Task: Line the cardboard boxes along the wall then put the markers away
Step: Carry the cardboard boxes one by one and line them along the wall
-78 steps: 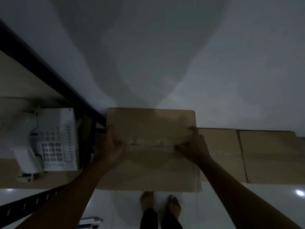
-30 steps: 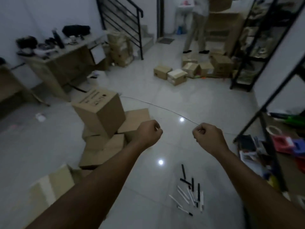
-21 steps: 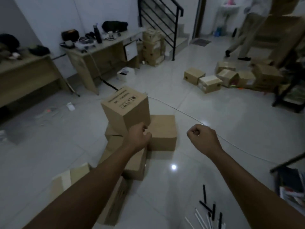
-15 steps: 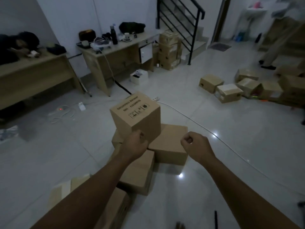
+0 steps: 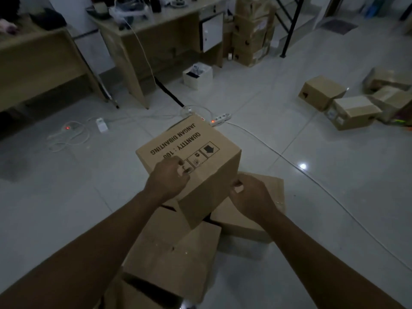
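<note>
A cardboard box (image 5: 200, 152) printed "QUANTITY : 100" stands tilted on top of a pile of flatter cardboard boxes on the floor. One box of that pile (image 5: 245, 226) lies to the right and another (image 5: 174, 250) lies in front. My left hand (image 5: 169, 177) is on the near top edge of the printed box, fingers curled. My right hand (image 5: 249, 197) is curled beside the box's right face, level with its lower corner. Neither hand plainly grips the box. No markers are in view.
A power strip (image 5: 220, 118) and a white cable (image 5: 289, 159) lie on the tiled floor behind the pile. Loose boxes (image 5: 352, 112) are scattered at the right. Two desks (image 5: 138, 39) and a stack of boxes (image 5: 252, 30) line the back, with a small white bin (image 5: 197, 75).
I turned away from the wall, where I held a box, and moved up to the pile. Both fisted hands came down to the printed box. The markers dropped out of view.
</note>
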